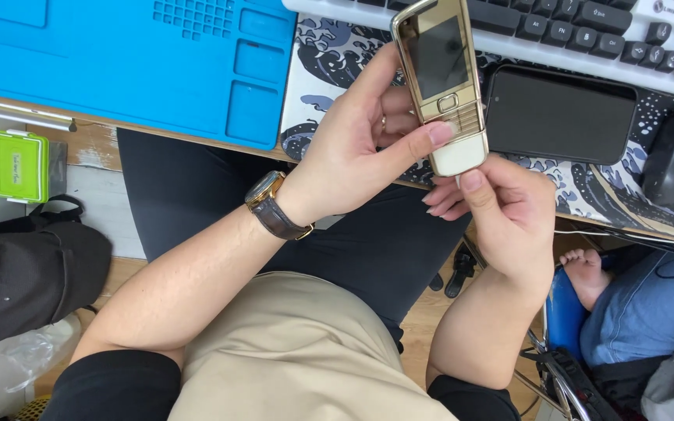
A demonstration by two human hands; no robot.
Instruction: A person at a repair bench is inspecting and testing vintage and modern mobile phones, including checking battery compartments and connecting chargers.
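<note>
A bright blue silicone work mat point(118, 62) with moulded trays covers the desk's left part, beside a wave-patterned desk pad point(329, 54) carrying a white keyboard with black keys point(571, 27). A black slab smartphone point(559, 113) lies face up on the pad, just right of the hands. The left hand point(352, 152), with a gold wristwatch on a brown leather strap point(274, 204), is closed around a slim gold candybar phone point(440, 74) held above the desk edge, thumb on its keypad. The right hand point(505, 206) pinches the phone's white bottom end.
</note>
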